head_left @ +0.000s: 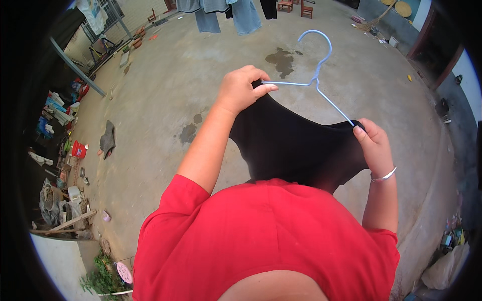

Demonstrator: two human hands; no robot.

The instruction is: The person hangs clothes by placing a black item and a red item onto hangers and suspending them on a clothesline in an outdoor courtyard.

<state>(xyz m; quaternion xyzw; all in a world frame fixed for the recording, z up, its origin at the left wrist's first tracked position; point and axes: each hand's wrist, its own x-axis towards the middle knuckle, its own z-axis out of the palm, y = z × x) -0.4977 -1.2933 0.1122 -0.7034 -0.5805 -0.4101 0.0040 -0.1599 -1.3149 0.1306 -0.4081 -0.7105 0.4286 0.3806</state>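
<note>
A black sleeveless garment [297,143] hangs spread between my two hands, its lower part hidden behind my red shirt. Inside its shoulders sits a light-blue wire clothes hanger [316,73], the hook standing up above the neckline. My left hand [246,88] pinches the garment's left shoulder together with the hanger's arm. At the right shoulder, my right hand [373,145] grips the cloth at the other end of the hanger; a silver bangle is on that wrist.
Jeans [244,17] and other clothes hang at the top. Small wooden chairs [307,9] stand beyond them. A grey cloth [108,138] and a red bucket [79,149] are on the concrete ground at left. A broom [376,19] leans at upper right.
</note>
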